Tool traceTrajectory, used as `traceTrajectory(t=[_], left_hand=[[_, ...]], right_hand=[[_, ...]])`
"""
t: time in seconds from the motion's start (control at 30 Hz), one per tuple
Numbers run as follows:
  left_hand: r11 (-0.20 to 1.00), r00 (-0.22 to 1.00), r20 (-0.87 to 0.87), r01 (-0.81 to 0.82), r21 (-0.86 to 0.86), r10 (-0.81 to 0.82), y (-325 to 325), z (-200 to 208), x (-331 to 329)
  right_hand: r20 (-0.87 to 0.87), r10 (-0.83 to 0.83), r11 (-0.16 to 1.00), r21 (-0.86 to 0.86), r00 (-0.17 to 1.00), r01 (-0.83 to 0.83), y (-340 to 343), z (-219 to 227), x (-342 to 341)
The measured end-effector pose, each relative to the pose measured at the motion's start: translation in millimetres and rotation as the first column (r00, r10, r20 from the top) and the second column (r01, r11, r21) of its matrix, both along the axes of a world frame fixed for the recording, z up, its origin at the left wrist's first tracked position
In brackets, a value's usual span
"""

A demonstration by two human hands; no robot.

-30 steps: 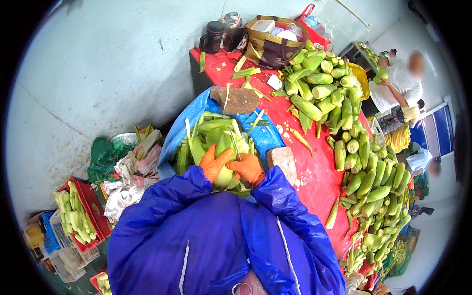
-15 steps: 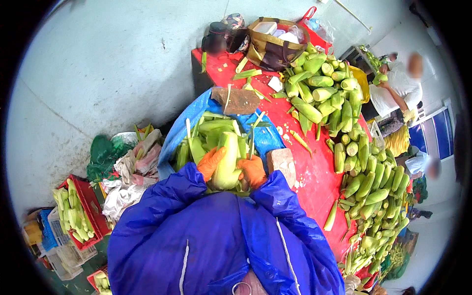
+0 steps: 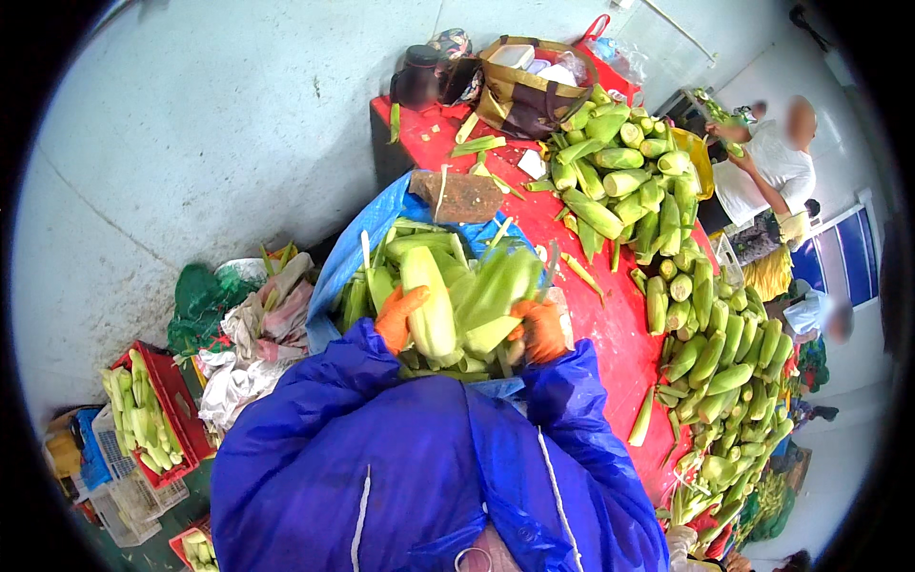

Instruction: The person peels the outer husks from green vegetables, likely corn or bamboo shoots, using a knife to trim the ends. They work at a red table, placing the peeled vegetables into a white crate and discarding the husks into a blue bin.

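Note:
My left hand (image 3: 400,319), in an orange glove, is closed round the side of a pale green ear of corn (image 3: 429,303) that stands nearly upright. My right hand (image 3: 539,330), gloved alike, is closed at the base of loose green husk leaves (image 3: 498,291), blurred by motion, to the right of the ear. A thin narrow strip (image 3: 552,262) rises above the right glove; whether it is a blade or a leaf cannot be made out. Under both hands, a blue sheet-lined holder (image 3: 334,276) is full of husks.
A brown block (image 3: 467,197) rests on the holder's far edge. The red table (image 3: 600,353) to the right bears a large heap of unhusked corn (image 3: 729,357) and a bag (image 3: 529,100). A red crate (image 3: 181,405) of corn stands at left; a person in white (image 3: 777,172) works at far right.
My right hand has moved right, away from the ear, and husk leaves now spread between my hands. The left hand and ear have shifted slightly left.

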State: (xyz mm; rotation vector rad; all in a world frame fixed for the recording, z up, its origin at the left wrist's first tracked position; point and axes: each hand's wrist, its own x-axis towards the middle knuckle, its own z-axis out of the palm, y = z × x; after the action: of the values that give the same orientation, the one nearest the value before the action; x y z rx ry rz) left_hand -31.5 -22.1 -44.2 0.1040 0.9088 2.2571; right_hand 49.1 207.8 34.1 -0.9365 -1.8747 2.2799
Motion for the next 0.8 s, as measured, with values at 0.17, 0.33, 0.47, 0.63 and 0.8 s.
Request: traceTrajectory(t=[0.17, 0.33, 0.47, 0.63, 0.8], left_hand=[[0.999, 0.995, -0.096, -0.025, 0.022, 0.027, -13, 14, -5], [0.968, 0.956, -0.291, -0.113, -0.223, 0.044, -6, 49, 9], [0.970, 0.942, -0.333, -0.043, -0.240, -0.041, -2, 49, 15], [0.980, 0.948, -0.270, 0.127, -0.157, -0.166, -11, 61, 22], [0.969, 0.960, -0.182, 0.231, 0.088, -0.212, -13, 21, 9]], right_hand=[[0.358, 0.158, 0.603, 0.703, 0.920, -0.377, 28, -15, -8], [0.158, 0.318, 0.717, 0.605, 0.935, -0.346, -41, 50, -20], [0.254, 0.499, 0.652, 0.520, 0.829, -0.552, -56, 48, -31], [0.117, 0.541, 0.756, 0.366, 0.832, -0.543, -55, 33, -27], [-0.269, 0.361, 0.910, -0.108, 0.893, -0.400, -58, 19, -15]])
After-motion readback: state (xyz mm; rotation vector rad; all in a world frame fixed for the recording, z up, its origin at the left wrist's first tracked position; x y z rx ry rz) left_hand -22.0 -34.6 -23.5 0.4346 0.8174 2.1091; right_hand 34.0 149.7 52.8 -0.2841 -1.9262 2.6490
